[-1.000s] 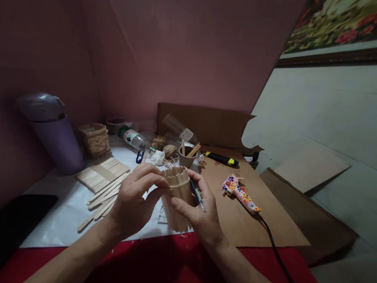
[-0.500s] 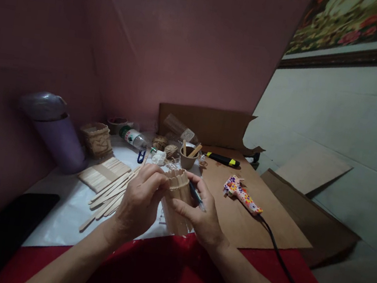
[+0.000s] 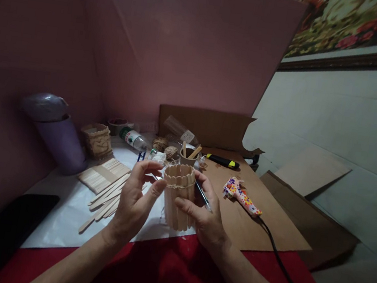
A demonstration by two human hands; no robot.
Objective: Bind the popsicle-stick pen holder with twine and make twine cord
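A round cup made of upright craft sticks [image 3: 176, 206], with twine around it below its scalloped rim, stands upright between my hands. My right hand [image 3: 208, 213] grips its right side, thumb across the front, fingers behind. A dark pen [image 3: 203, 196] is tucked in the same hand, slanting along the cup. On the other side my left hand [image 3: 138, 195] is open, its thumb and fingers apart. The left thumb tip is close to the rim; whether it touches, I cannot tell. Loose craft sticks [image 3: 108, 203] lie left of that hand, beside a banded bundle of sticks [image 3: 104, 175].
A floral glue gun [image 3: 242, 197] with a black cord lies on cardboard [image 3: 267, 233] to the right. Behind are a yellow-black cutter [image 3: 223, 161], a small pot with sticks [image 3: 188, 160], twine balls [image 3: 160, 144] and a plastic bottle [image 3: 134, 139]. A purple tumbler [image 3: 61, 141] stands left.
My left hand has come off the cup's rim and opened out. The cup has turned more upright, showing its opening, still in my right hand.
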